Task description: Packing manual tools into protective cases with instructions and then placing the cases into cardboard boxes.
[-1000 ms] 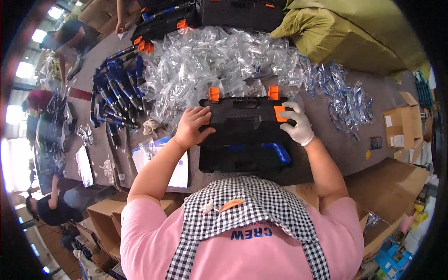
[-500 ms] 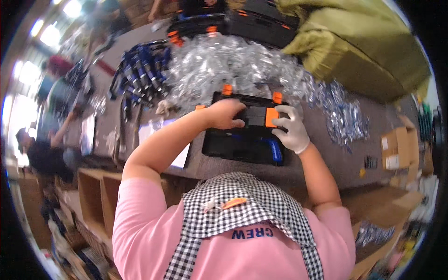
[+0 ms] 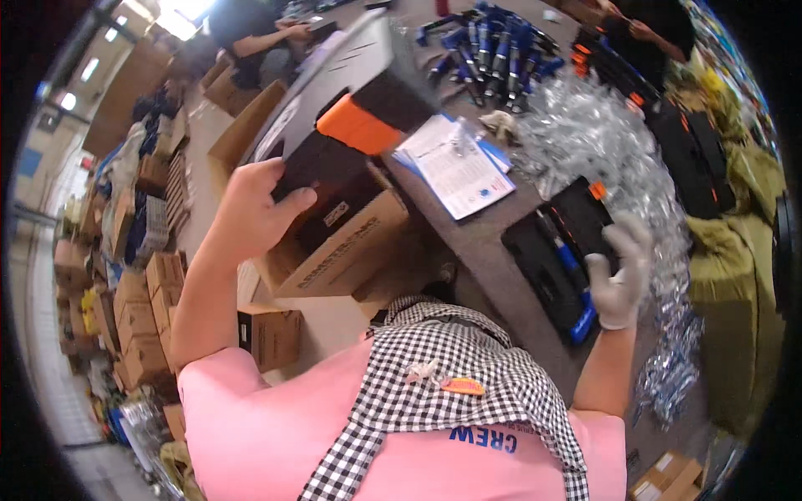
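Observation:
My bare left hand [image 3: 251,209] grips the edge of a closed black plastic case [image 3: 288,188] with an orange latch [image 3: 357,125]. Its thumb lies along the case's side, and the other fingers are partly hidden. The case is tilted over an open cardboard box [image 3: 368,246]; how far down into it the case reaches, I cannot tell. On the table, my white-gloved right hand [image 3: 622,271] is open, fingers apart, beside an open black case [image 3: 539,259]. Inside that case lies a black-and-blue hand tool [image 3: 572,263] with a blue handle, its exact kind unclear.
Printed sheets [image 3: 464,171] lie on the table [image 3: 476,250]. Beyond are a pile of blue-and-black tools [image 3: 501,54] and a heap of clear plastic packaging [image 3: 585,125]. More black cases [image 3: 693,159] stand far right. Stacked cartons [image 3: 146,309] are left; co-workers sit across.
My view has swung left. My left hand has left the open case and now holds a closed case over the cardboard box. My right hand stays by the open case, fingers more spread.

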`<state>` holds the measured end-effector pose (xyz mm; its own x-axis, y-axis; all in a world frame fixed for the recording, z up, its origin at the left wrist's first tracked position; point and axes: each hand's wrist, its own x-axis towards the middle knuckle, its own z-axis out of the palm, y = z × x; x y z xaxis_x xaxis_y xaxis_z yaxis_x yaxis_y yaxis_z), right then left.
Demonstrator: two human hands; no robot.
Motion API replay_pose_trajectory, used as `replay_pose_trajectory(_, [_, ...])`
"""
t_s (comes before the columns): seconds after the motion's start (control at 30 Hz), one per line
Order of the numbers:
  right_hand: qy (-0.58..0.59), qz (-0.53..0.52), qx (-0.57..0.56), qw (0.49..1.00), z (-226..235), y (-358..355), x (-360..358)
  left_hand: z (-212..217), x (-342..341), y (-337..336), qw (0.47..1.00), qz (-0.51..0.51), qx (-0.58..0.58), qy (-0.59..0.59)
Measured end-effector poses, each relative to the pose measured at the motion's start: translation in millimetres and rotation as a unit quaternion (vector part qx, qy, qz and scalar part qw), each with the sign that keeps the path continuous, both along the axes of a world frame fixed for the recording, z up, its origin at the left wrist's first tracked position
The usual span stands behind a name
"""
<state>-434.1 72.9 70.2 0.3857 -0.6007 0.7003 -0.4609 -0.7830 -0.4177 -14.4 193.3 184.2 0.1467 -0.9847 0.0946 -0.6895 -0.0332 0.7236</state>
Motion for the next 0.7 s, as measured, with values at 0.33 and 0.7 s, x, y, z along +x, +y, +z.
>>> replay_pose_trajectory(0.33, [0.128, 0.227, 0.098, 0.961, -40, -32, 154, -283, 182, -28, 0.949, 0.169, 0.215, -0.156])
replay_pose_trajectory(0.7, [0.221, 0.093, 0.217, 0.946, -101, -40, 166, -580, 233, -27, 0.918, 0.168, 0.332, -0.138])
